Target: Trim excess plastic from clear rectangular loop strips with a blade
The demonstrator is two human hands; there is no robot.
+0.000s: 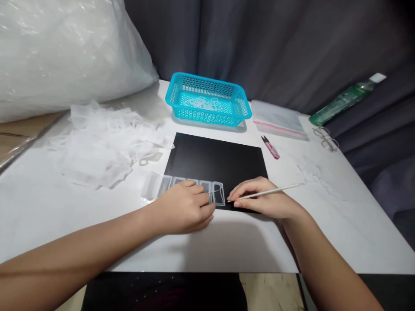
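Note:
My left hand (188, 207), its fingers curled and closed, presses on a strip of clear plastic with several framed cells (218, 193). That strip lies along the near edge of a black mat (217, 157), and the hand covers its middle. Between the thumb and fingers of my right hand (259, 196) is a thin white pen-like stick (275, 190). The stick's tip is low over the mat, just right of the strip's last cell. A whitish curved line shows across that cell. My left fingertips are hidden under the hand.
A blue basket (209, 115) with small clear pieces stands behind the mat. To the left are a heap of translucent pieces (103, 147) and a large plastic bag (71, 56). On the right lie pink thread snips (270, 147), zip bags (279, 119), glasses (326, 138) and a green bottle (345, 101).

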